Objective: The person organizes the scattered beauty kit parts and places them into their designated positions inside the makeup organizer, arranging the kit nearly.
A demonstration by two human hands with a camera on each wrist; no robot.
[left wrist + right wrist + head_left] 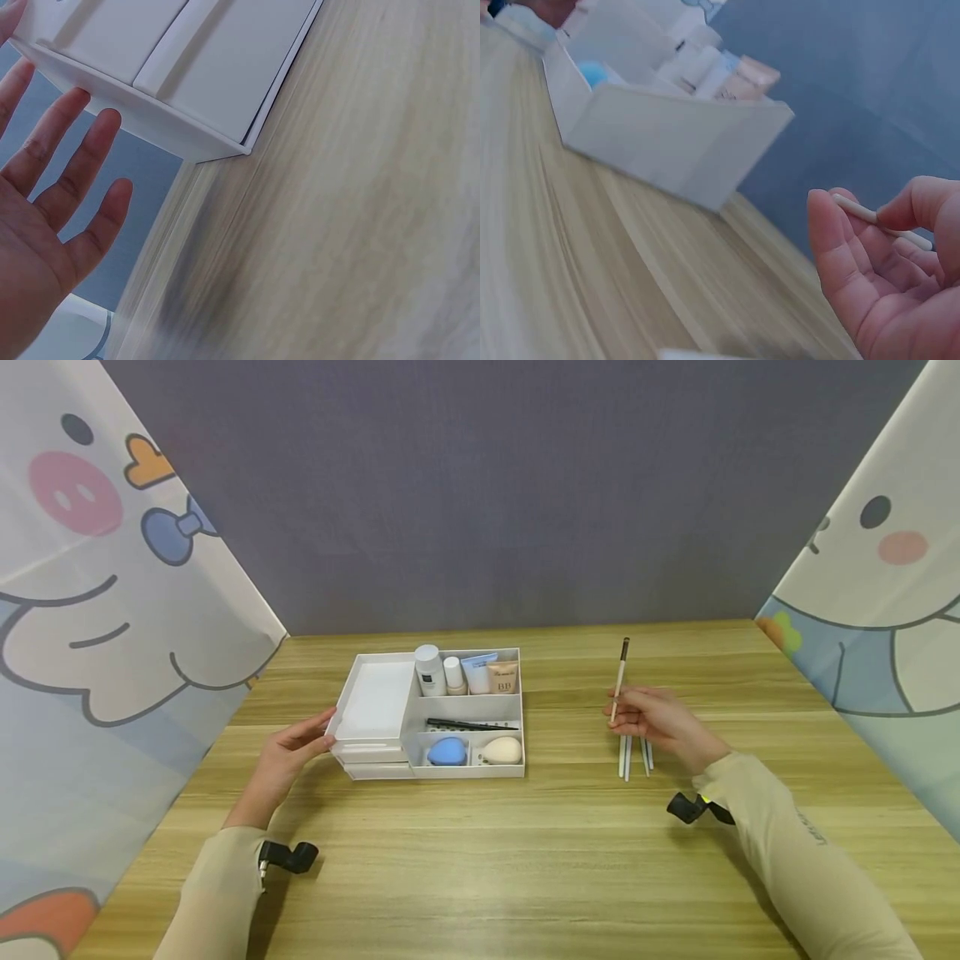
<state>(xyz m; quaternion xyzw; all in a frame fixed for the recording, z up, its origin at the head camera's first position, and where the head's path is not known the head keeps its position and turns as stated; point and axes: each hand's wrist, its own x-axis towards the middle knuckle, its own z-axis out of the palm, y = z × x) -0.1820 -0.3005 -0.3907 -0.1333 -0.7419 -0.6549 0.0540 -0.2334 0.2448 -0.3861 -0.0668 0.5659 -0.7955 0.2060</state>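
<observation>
A white desktop organizer [465, 772] stands on the wooden table, with stacked drawers at its left. My left hand [281, 768] rests against the left side of the drawers; in the left wrist view its fingers [90, 154] are spread and nearly straight beside the white wall. To the right of the organizer, my right hand [667, 722] pinches a thin makeup brush [620, 672] between thumb and fingertips. The brush has a pale handle and a dark upper end, and stands almost upright. Under that hand several slim white sticks [627, 760] lie on the table, partly hidden.
The organizer's back compartment holds a white bottle [430, 677], a smaller bottle [453, 672], a blue-white tube [477, 672] and a beige BB tube [503, 677]. Further forward lie a black pen-like stick [468, 725], a blue sponge [447, 752] and a cream sponge [502, 750]. A grey partition [517, 502] rises behind.
</observation>
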